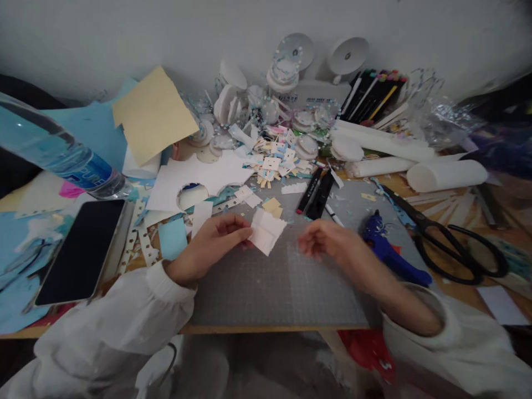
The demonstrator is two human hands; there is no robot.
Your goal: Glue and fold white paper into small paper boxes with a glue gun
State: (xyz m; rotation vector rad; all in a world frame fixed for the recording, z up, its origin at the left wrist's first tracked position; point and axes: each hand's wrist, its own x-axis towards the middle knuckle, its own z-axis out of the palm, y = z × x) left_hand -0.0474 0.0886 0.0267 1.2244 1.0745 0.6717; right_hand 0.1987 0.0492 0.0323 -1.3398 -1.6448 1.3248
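Head view looks down on a cluttered desk (pixel 291 327) topped by a grey cutting mat (pixel 274 282). The left hand (pixel 216 241) pinches a folded white paper piece (pixel 266 231) between thumb and fingertips, holding it just above the mat near its upper middle; the fingers are closed on its left edge and part of the paper is hidden behind them. The right hand (pixel 332 244) is blurred, its fingers loosely curled and half open, near the paper but apart from it; whether it grips anything small cannot be made out. Just beside the right hand lies a blue glue gun (pixel 388 252), partly covered by the wrist. Black scissors (pixel 453 241) lie further right, well apart from both hands. Two black markers (pixel 315 192) rest at the mat's far edge. A dark phone (pixel 81 249) lies at the left, and a water bottle (pixel 54 149) is cut off by the left frame edge. Behind, a heap of small paper scraps (pixel 276 160) and white discs blurs together, too small to sort. White rolls (pixel 446 174) lie at the right.
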